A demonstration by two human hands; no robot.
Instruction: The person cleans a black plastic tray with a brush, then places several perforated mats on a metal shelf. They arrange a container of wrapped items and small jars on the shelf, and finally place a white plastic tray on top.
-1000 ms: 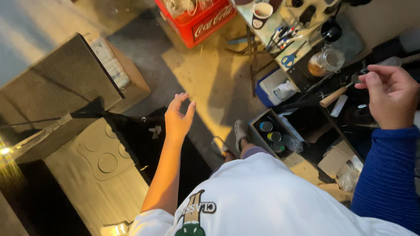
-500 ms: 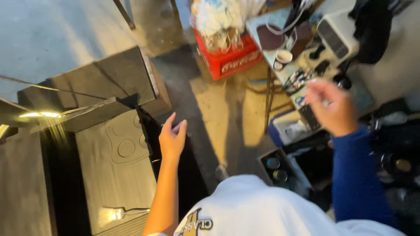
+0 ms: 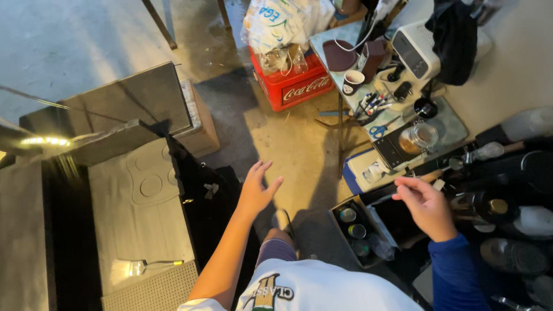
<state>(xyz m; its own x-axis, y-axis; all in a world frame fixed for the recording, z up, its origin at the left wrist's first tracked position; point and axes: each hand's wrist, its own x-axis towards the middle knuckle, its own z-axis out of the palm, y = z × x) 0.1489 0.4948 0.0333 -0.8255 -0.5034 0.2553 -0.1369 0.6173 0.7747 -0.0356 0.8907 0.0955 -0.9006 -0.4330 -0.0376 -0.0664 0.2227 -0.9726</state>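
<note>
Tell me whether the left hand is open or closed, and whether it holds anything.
Open and empty: the left hand hangs over the floor with its fingers spread apart, nothing between them, touching nothing.

red crate point(image 3: 294, 86), white label | white printed bag point(image 3: 282, 20) above

Hands: two, left hand point(image 3: 257, 190) and right hand point(image 3: 425, 204), both empty with fingers spread.
Crates: one red crate point(image 3: 291, 86) on the floor.
Cans: three in a row in the box point(image 3: 368, 260), the first can point(image 3: 347, 215) nearest the table.
Cups: one cup point(image 3: 353, 79) on the table point(image 3: 455, 124).
Jars: one glass jar point(image 3: 419, 137).
Scissors: one pair of scissors point(image 3: 380, 129), blue-handled.
Bags: one white bag point(image 3: 282, 22) above the crate.
Pens: a cluster of pens point(image 3: 371, 102), too small to count.
</note>
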